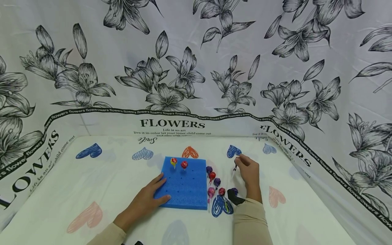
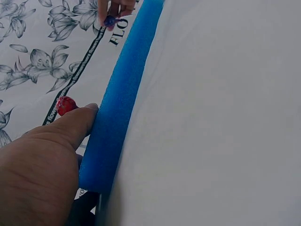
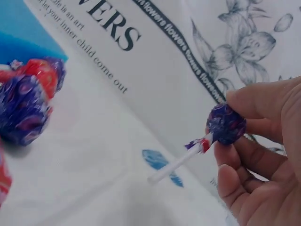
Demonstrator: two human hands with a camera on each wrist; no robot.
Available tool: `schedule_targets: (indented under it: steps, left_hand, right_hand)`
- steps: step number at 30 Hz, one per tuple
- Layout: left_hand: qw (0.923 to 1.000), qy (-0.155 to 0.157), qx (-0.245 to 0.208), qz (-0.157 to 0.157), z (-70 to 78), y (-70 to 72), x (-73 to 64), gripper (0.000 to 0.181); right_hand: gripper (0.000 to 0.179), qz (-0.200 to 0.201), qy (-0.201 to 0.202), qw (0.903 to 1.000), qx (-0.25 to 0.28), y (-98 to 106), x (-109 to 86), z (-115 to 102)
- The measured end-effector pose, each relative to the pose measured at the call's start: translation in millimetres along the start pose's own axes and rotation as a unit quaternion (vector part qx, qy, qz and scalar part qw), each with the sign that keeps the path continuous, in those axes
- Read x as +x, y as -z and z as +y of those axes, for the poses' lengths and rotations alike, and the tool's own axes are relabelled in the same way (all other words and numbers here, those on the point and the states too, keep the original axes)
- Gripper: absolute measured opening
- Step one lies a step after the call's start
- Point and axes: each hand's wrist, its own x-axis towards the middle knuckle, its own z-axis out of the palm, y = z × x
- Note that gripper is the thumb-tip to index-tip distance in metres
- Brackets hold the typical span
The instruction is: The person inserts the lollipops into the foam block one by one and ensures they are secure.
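Observation:
In the head view a blue foam block with small holes lies on the table. A red-and-yellow lollipop and a red lollipop stand upright in its far part. My left hand rests at the block's left side, fingers extended, thumb touching its top near the front. To the right of the block, my right hand pinches a purple-wrapped lollipop by its candy head. Its white stick points down and away from the fingers, as the right wrist view shows.
Right of the block lie several loose lollipops, among them a red one, a purple one and a pink one. The white tablecloth has printed hearts. Behind it hangs a flower-printed curtain.

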Motion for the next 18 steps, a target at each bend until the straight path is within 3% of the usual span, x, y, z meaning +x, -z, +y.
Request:
schedule_targets:
  steps: [12, 18]
  left_hand:
    - [0.9999, 0.009, 0.003, -0.005, -1.0, 0.0, 0.5, 0.076]
    - [0.9999, 0.012, -0.002, -0.005, -1.2, -1.3, 0.5, 0.075]
  right_hand:
    - [0.031, 0.037, 0.08, 0.9947, 0.054, 22.3, -12.8, -42.5]
    - [0.039, 0.035, 0.108, 0.9902, 0.08, 33.4, -22.6, -66.9]
